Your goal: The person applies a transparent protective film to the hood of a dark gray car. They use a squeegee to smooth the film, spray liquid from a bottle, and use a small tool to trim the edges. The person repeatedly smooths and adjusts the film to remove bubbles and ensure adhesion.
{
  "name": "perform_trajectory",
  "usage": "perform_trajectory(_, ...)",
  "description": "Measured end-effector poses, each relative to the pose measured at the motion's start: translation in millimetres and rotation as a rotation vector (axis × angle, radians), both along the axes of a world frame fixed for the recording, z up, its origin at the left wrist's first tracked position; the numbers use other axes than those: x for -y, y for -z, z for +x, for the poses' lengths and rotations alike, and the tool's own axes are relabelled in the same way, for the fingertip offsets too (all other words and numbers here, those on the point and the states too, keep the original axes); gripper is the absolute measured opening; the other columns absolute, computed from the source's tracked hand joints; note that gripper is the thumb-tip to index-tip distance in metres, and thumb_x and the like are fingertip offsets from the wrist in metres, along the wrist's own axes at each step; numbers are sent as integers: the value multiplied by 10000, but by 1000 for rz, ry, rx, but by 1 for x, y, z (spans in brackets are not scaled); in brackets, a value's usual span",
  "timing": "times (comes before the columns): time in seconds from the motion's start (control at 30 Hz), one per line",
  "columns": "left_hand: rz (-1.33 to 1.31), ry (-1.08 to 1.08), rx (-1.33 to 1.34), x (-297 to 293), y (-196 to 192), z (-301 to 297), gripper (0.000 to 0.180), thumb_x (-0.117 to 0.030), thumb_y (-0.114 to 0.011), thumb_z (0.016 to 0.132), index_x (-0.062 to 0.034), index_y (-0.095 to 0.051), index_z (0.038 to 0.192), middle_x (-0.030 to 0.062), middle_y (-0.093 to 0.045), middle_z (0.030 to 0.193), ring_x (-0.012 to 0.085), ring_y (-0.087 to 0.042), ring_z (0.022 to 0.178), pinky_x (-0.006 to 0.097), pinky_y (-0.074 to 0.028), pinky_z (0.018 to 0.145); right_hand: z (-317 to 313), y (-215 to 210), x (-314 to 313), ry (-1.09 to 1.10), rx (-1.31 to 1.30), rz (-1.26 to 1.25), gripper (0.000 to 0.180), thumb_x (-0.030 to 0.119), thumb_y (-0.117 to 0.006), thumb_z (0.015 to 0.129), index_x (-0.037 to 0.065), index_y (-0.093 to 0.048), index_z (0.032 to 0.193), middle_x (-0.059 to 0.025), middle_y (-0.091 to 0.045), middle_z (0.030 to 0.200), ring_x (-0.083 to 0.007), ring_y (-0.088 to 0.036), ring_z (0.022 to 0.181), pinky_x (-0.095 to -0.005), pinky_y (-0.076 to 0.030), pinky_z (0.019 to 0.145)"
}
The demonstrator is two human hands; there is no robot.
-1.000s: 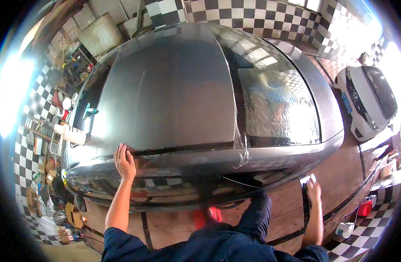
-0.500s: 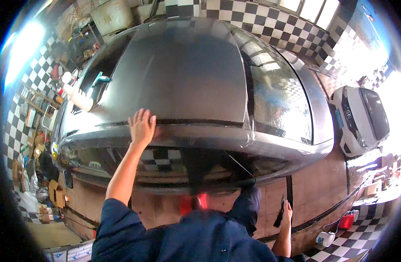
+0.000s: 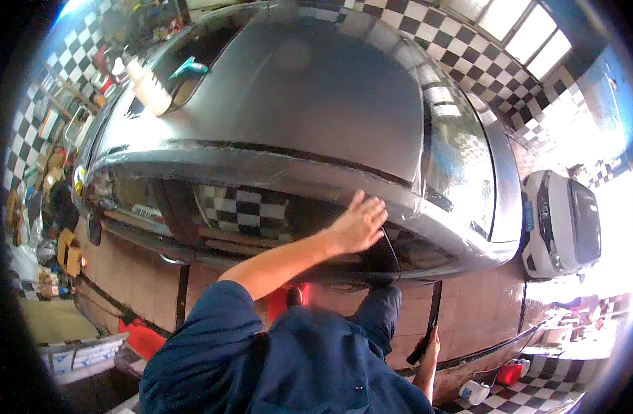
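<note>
A dark grey car [image 3: 323,96] stands broadside before me. My left hand [image 3: 360,226] lies along the upper edge of its rear side window, fingers stretched out and a little apart, with nothing held; whether the whole palm touches cannot be made out. Low on the right, my right hand [image 3: 432,346] is closed round a slim black-handled tool [image 3: 418,351], whose exact kind is too small to tell. On the roof's left end are a white spray bottle [image 3: 151,95] and a teal squeegee [image 3: 189,68].
A white car [image 3: 563,224] is parked on the right. Red things [image 3: 143,338] lie on the floor at lower left, near a cardboard box [image 3: 69,252]. A white container [image 3: 474,392] and a red one [image 3: 509,374] stand at lower right.
My left hand has moved right, from the roof edge to the rear side window's upper edge. The view has shifted. My right hand keeps its hold on the black-handled tool.
</note>
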State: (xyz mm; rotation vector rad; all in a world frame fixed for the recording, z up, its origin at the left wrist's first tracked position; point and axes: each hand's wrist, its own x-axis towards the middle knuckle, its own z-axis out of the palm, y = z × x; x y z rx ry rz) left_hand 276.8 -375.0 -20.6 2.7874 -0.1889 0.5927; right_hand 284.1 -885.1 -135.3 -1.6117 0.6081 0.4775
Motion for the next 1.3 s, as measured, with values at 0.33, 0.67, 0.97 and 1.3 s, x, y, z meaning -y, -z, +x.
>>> perform_trajectory(0.33, -761, -150, -681, 55, 147, -181, 381, -386, -540, 909, -26, -637, 986, 229, -654, 974, 409, -620, 922, 498, -487, 801, 39, -13, -59, -307, 184, 25, 496, 174, -654, 913, 26, -472, 1350, 8, -572, 951, -86, -524, 805, -240, -438, 699)
perform_trajectory(0.67, -890, -670, -601, 18, 183, -302, 361, -385, -585, 907, -34, -651, 958, 165, -689, 889, 339, -669, 848, 415, -525, 722, 57, -93, -224, -711, 321, -128, 801, 3, -718, 791, 26, -304, 1476, -68, -550, 1196, -128, -533, 1013, -251, -435, 873)
perform_trajectory(0.97, -1260, -590, -560, 26, 120, -261, 460, -434, -626, 903, -18, -651, 1099, 69, -695, 933, 133, -651, 845, 277, -505, 766, 23, -107, -290, -1044, 467, 5, 855, -67, -669, 754, 62, -263, 1495, -90, -548, 1251, -146, -580, 944, -249, -483, 745)
perform_trajectory(1.3, -2064, -211, -500, 48, 61, -205, 427, -428, -610, 929, -55, -626, 1136, 15, -650, 985, 105, -586, 839, 251, -475, 713, -48, -127, -331, -1628, 651, -284, 1020, 139, -743, 707, 199, -143, 1530, -241, -654, 1089, -378, -660, 979, -403, -526, 833)
